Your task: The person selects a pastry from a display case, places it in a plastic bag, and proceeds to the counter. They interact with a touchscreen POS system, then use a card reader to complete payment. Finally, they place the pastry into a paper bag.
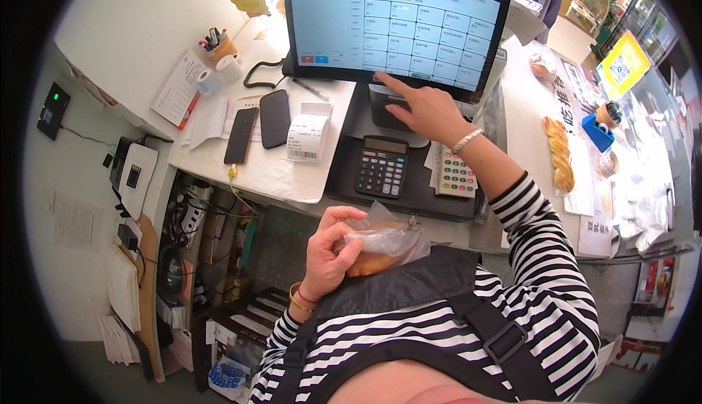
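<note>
Close to my chest, my left hand (332, 247) pinches the gathered top of a clear plastic bag (406, 242) with a golden-brown bread roll (370, 264) inside. My right hand (430, 108) reaches up to the point-of-sale touchscreen (395, 25), its index finger extended at the lower edge of the display. Nothing is held in that hand. Whether the fingertip touches the glass I cannot tell. Below the screen, a black calculator (382, 167) and a pale keypad terminal (456, 172) rest on a black cash drawer (351, 195).
To the left, two smartphones (241, 135) lie beside a receipt printer (310, 132) with paper out. A pen cup (220, 47), paper rolls (227, 69) and a desk calendar (176, 88) stand farther back. A braided bread (559, 154) and a blue holder (599, 130) occupy the right counter.
</note>
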`<state>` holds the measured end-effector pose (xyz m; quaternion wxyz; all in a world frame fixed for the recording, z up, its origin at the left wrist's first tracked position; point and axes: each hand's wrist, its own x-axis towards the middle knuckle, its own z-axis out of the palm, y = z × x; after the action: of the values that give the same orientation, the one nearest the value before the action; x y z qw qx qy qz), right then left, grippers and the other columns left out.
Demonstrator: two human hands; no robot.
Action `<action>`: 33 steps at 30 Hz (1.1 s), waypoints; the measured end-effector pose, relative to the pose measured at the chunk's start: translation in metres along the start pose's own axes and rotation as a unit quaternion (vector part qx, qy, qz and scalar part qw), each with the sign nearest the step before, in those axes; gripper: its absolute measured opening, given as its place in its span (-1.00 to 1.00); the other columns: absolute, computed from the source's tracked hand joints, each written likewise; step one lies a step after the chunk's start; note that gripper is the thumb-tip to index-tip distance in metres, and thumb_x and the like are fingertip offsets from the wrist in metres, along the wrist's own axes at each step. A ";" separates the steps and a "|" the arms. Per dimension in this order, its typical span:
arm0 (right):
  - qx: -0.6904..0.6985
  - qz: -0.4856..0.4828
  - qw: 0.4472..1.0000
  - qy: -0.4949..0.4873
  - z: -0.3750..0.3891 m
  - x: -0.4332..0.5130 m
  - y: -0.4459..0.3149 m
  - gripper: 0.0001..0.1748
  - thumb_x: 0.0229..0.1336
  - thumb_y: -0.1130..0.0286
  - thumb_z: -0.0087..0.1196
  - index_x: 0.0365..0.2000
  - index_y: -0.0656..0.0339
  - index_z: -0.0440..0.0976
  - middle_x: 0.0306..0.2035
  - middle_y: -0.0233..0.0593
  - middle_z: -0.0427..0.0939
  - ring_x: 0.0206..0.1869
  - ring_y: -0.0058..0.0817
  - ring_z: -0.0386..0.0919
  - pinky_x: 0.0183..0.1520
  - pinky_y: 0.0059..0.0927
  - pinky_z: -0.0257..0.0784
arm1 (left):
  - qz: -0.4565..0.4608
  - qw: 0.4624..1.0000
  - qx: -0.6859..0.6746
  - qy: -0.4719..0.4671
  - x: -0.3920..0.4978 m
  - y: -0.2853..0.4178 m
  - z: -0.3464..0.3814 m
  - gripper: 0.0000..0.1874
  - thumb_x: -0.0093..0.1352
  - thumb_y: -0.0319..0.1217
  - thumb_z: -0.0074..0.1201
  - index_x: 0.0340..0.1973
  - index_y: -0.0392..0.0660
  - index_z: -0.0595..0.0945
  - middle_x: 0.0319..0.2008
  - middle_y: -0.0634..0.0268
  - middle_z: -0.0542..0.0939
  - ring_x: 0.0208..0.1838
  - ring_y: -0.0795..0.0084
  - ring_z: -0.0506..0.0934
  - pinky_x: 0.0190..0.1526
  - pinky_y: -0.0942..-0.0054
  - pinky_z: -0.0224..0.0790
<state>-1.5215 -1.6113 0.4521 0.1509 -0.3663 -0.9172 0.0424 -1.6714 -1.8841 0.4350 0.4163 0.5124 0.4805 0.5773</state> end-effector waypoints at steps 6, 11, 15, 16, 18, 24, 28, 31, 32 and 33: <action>-0.016 0.020 1.000 -0.003 0.001 0.006 -0.014 -0.29 0.29 0.03 0.00 0.38 -0.30 0.03 -0.58 -0.13 0.56 -0.53 -0.15 0.55 -0.42 -0.18 0.47 | 0.025 1.000 0.015 0.009 0.000 -0.001 0.000 -0.90 0.29 -0.55 0.08 -0.49 -0.25 0.52 0.04 0.16 0.48 -0.03 0.49 0.41 -0.02 0.56 0.23; -0.005 0.031 0.999 0.019 -0.014 -0.017 0.004 -0.30 0.27 0.03 0.03 0.37 -0.31 0.08 -0.55 -0.09 0.58 -0.50 -0.12 0.57 -0.37 -0.16 0.50 | 0.022 1.000 0.000 0.019 -0.001 -0.003 0.001 -0.89 0.30 -0.54 0.09 -0.49 -0.25 0.53 0.04 0.16 0.48 -0.11 0.54 0.41 -0.06 0.58 0.23; -0.056 0.022 0.998 -0.013 -0.036 -0.010 0.030 -0.33 0.28 0.01 0.02 0.35 -0.36 0.11 -0.52 -0.10 0.59 -0.48 -0.12 0.58 -0.35 -0.17 0.51 | 0.019 1.000 -0.006 0.013 0.002 -0.004 0.003 -0.89 0.31 -0.52 0.10 -0.48 -0.25 0.54 0.04 0.16 0.47 -0.17 0.57 0.40 -0.09 0.59 0.23; -0.063 0.011 0.998 -0.012 -0.044 -0.006 0.036 -0.35 0.29 0.02 0.01 0.35 -0.37 0.12 -0.58 -0.12 0.57 -0.49 -0.13 0.58 -0.35 -0.18 0.51 | 0.028 1.000 -0.010 0.006 0.003 -0.004 0.004 -0.89 0.31 -0.52 0.10 -0.47 -0.25 0.54 0.04 0.16 0.47 -0.17 0.58 0.40 -0.10 0.59 0.23; -0.056 0.022 0.996 0.071 -0.061 -0.001 0.044 -0.34 0.29 0.01 0.01 0.36 -0.39 0.10 -0.62 -0.14 0.54 -0.51 -0.15 0.58 -0.37 -0.20 0.51 | 0.020 1.000 -0.017 0.002 0.004 -0.005 0.005 -0.89 0.31 -0.51 0.11 -0.47 -0.25 0.54 0.04 0.16 0.47 -0.18 0.59 0.40 -0.11 0.60 0.23; 0.032 0.070 0.991 0.108 -0.084 -0.023 0.036 -0.40 0.27 0.06 0.02 0.30 -0.29 0.22 -0.56 -0.06 0.58 -0.48 -0.06 0.57 -0.34 -0.13 0.49 | 0.032 0.999 0.019 0.003 0.005 -0.006 0.005 -0.89 0.30 -0.52 0.10 -0.48 -0.25 0.54 0.04 0.17 0.48 -0.19 0.60 0.39 -0.13 0.61 0.23; 0.039 0.098 0.991 0.083 -0.076 -0.034 0.029 -0.37 0.25 0.08 0.05 0.31 -0.25 0.21 -0.55 -0.05 0.58 -0.46 -0.03 0.57 -0.33 -0.11 0.48 | 0.023 1.000 0.012 0.001 0.003 -0.006 0.004 -0.90 0.30 -0.52 0.09 -0.48 -0.25 0.54 0.04 0.18 0.48 -0.19 0.59 0.39 -0.13 0.60 0.24; 0.021 0.104 0.991 0.075 -0.071 -0.032 0.029 -0.37 0.25 0.09 0.05 0.31 -0.24 0.22 -0.54 -0.06 0.59 -0.45 -0.02 0.57 -0.33 -0.11 0.48 | 0.027 1.000 0.008 0.003 0.002 -0.005 0.005 -0.90 0.30 -0.52 0.09 -0.47 -0.25 0.54 0.03 0.19 0.48 -0.19 0.59 0.39 -0.13 0.60 0.24; 0.024 0.101 0.992 0.078 -0.070 -0.029 0.030 -0.36 0.25 0.10 0.05 0.33 -0.25 0.19 -0.55 -0.05 0.58 -0.45 -0.02 0.57 -0.32 -0.11 0.48 | 0.028 1.000 0.003 0.004 0.002 -0.005 0.005 -0.90 0.30 -0.52 0.09 -0.47 -0.25 0.54 0.03 0.19 0.48 -0.19 0.59 0.39 -0.13 0.60 0.24; 0.019 0.083 0.990 0.108 -0.070 -0.026 0.030 -0.33 0.25 0.10 0.06 0.34 -0.27 0.15 -0.59 -0.09 0.55 -0.50 -0.05 0.55 -0.37 -0.13 0.46 | 0.027 1.000 -0.004 0.006 0.002 -0.005 0.006 -0.90 0.30 -0.52 0.09 -0.47 -0.25 0.54 0.03 0.19 0.48 -0.20 0.60 0.39 -0.13 0.60 0.24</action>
<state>-1.4622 -1.6092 0.5068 0.2520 -0.4406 -0.8610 0.0326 -1.6660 -1.8806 0.4304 0.3996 0.5199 0.4666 0.5936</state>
